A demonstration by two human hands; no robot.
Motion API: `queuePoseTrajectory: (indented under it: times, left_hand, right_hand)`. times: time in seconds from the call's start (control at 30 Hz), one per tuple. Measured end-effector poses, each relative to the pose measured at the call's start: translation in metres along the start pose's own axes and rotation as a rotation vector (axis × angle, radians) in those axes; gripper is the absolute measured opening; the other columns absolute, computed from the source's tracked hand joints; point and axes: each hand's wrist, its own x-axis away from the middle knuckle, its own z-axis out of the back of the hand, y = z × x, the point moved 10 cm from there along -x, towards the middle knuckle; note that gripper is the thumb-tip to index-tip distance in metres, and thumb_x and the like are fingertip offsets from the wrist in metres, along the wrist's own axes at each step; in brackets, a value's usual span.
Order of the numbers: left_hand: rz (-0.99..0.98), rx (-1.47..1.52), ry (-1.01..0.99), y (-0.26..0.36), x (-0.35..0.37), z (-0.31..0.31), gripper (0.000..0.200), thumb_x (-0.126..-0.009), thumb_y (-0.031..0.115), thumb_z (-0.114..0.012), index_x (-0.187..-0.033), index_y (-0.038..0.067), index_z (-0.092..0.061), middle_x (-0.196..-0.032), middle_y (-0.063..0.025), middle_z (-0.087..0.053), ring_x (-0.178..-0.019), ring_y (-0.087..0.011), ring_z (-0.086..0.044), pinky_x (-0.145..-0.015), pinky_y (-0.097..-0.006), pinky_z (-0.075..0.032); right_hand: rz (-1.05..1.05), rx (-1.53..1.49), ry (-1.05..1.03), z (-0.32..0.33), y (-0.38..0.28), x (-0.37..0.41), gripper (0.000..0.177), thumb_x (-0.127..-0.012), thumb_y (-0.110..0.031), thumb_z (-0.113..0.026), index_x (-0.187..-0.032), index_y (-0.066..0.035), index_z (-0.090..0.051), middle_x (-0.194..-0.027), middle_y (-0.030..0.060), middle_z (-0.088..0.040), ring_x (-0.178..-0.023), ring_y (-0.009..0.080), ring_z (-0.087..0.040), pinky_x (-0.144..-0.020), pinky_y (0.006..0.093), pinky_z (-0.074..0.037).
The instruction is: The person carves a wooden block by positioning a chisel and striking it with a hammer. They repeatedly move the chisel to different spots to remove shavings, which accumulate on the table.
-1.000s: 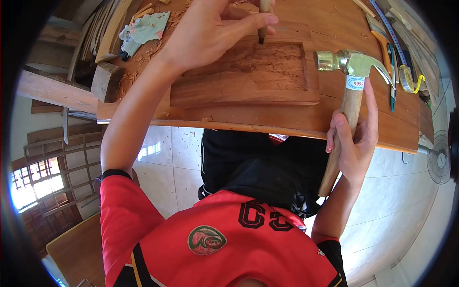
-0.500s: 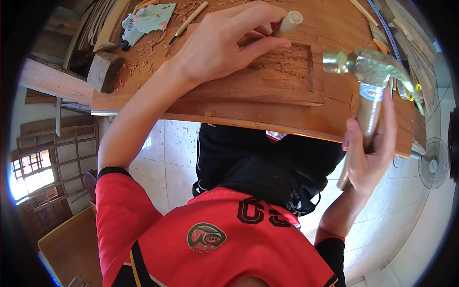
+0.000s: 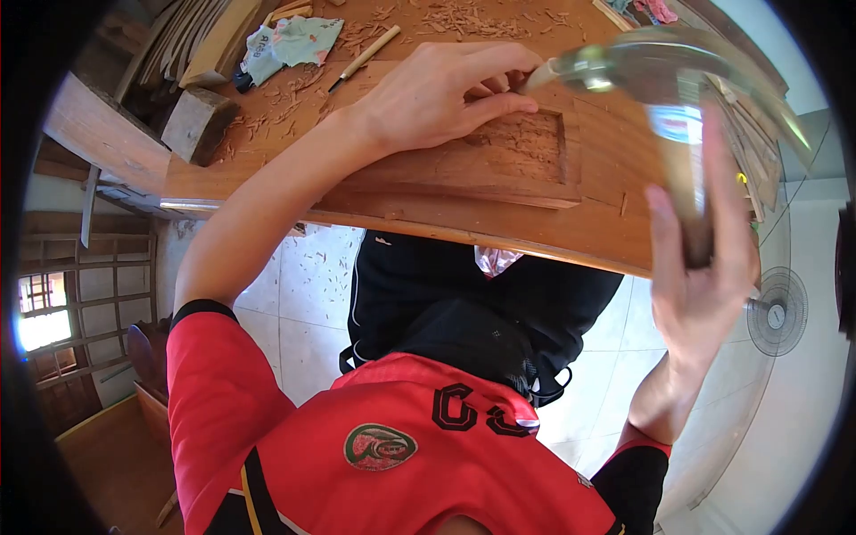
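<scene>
My left hand (image 3: 432, 100) is closed around a chisel (image 3: 539, 76); only the pale end of its wooden handle shows, the blade being hidden behind my fingers. Under that hand lies a wooden panel (image 3: 437, 181) with a sunken rectangular recess (image 3: 528, 143), rough and chipped on its floor. In my right hand (image 3: 700, 285), fingers wrapped round the wooden handle, is a claw hammer (image 3: 664, 62), blurred by motion. The hammer's striking face overlaps the chisel's handle end in this view.
Wood shavings (image 3: 459, 18) litter the wooden workbench (image 3: 615, 241). A slim wooden-handled tool (image 3: 366, 58) with a dark tip lies beside a crumpled patterned cloth (image 3: 294, 43). A wood block (image 3: 201, 125) sits at the left edge, and a fan (image 3: 777, 312) stands at right.
The hammer has moved up and to the left, bringing its head from beside the panel to the chisel's handle end. My left hand keeps its hold; the view has shifted slightly.
</scene>
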Motion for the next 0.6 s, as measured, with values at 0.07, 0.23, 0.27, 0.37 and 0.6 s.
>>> queuePoseTrajectory:
  times: [0.07,0.23,0.27,0.37,0.6]
  left_hand:
    - [0.002,-0.01,-0.016,0.0,-0.001,-0.001,0.026,-0.093,0.016,-0.078,-0.112,0.004,-0.065,-0.098,-0.0083,-0.071,-0.089,-0.0228,-0.075,-0.08,-0.0355,-0.064]
    - [0.053,0.023,-0.022,-0.003,-0.003,0.001,0.03,-0.093,0.019,-0.078,-0.115,0.004,-0.063,-0.092,-0.0101,-0.073,-0.085,-0.025,-0.076,-0.079,-0.0366,-0.064]
    - [0.079,0.025,-0.04,-0.006,-0.004,0.0,0.031,-0.094,0.02,-0.078,-0.115,0.003,-0.063,-0.091,-0.0104,-0.073,-0.084,-0.0255,-0.076,-0.078,-0.0368,-0.064]
    - [0.025,0.043,0.04,0.003,-0.004,0.006,0.031,-0.095,0.02,-0.076,-0.114,0.003,-0.06,-0.086,-0.012,-0.074,-0.08,-0.0273,-0.076,-0.076,-0.037,-0.063]
    - [0.297,0.148,0.023,-0.022,-0.014,0.009,0.025,-0.098,0.013,-0.07,-0.112,0.001,-0.053,-0.085,-0.0172,-0.072,-0.077,-0.0327,-0.074,-0.066,-0.0373,-0.056]
  right_hand:
    - [0.034,0.064,-0.048,-0.002,-0.005,-0.008,0.057,-0.09,0.013,-0.066,-0.145,0.0,-0.056,-0.148,0.016,-0.06,-0.137,0.0294,-0.057,-0.113,0.0391,-0.046]
    - [0.042,0.067,-0.05,-0.007,-0.013,-0.02,0.059,-0.09,0.014,-0.065,-0.146,-0.001,-0.056,-0.147,0.0161,-0.06,-0.139,0.0276,-0.055,-0.114,0.038,-0.045]
    - [0.03,0.095,-0.076,-0.007,-0.012,-0.021,0.059,-0.091,0.014,-0.065,-0.147,-0.002,-0.055,-0.147,0.0161,-0.061,-0.139,0.0277,-0.054,-0.114,0.0382,-0.044]
    - [-0.023,0.083,-0.061,0.001,-0.003,-0.025,0.061,-0.093,0.011,-0.063,-0.151,-0.005,-0.052,-0.145,0.0158,-0.062,-0.127,0.0225,-0.06,-0.101,0.0319,-0.049]
    - [-0.178,-0.093,-0.017,-0.004,0.023,0.0,0.063,-0.094,0.01,-0.064,-0.153,-0.006,-0.049,-0.151,0.0156,-0.056,-0.069,0.003,-0.059,-0.053,0.0157,-0.044]
